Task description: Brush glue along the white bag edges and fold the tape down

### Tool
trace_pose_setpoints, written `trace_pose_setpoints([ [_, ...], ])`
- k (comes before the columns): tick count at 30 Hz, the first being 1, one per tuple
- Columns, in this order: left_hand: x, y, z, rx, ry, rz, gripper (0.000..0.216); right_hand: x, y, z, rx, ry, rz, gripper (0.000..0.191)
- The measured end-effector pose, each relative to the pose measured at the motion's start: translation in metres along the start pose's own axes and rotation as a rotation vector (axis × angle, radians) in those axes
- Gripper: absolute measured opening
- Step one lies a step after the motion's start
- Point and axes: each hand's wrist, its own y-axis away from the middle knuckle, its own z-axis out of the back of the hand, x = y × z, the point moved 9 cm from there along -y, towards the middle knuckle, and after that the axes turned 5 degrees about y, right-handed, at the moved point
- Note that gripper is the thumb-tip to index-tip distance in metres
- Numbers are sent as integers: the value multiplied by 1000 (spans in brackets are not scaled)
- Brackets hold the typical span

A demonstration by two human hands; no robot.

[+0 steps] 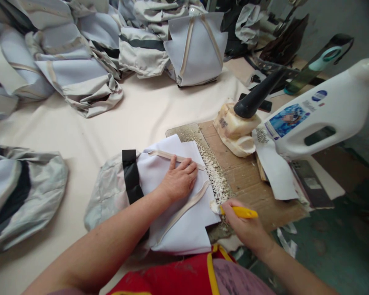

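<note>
My left hand (180, 179) lies flat, fingers stretched out, on a white fabric piece (184, 221) with beige tape strips along it. A black band (130, 174) and a pale grey fabric part (106, 186) are joined to its left side. In my right hand (242, 223) is a brush with a yellow handle (244, 212). Its whitish tip meets the right edge of the fabric, over a board (184, 130) crusted with dried pale lumps. Whether the bristles press on the cloth or the board I cannot tell.
A glue-stained container (233, 129) with a black cone-shaped nozzle (258, 94) stands on cardboard (249, 180). Behind it leans a large white jug (329, 106). Similar sewn pieces (199, 49) are piled at the back; another (27, 192) lies at left. A green bottle (307, 73) is far right.
</note>
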Motion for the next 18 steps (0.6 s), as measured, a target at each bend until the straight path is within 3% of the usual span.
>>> trace_pose_setpoints([
  [6,-1,-1,1,14,-7,-7,31,-17,38,8,0,-35,-111,38],
  [13,-2,-3,0,82,-18,-2,31,-13,27,53,-263,-20,-132,30],
  [15,1,-5,4,124,-30,-8,33,-8,22,44,-248,-20,-99,30],
  [18,24,-13,28,117,-91,53,42,-3,23,14,-90,-23,-37,35],
])
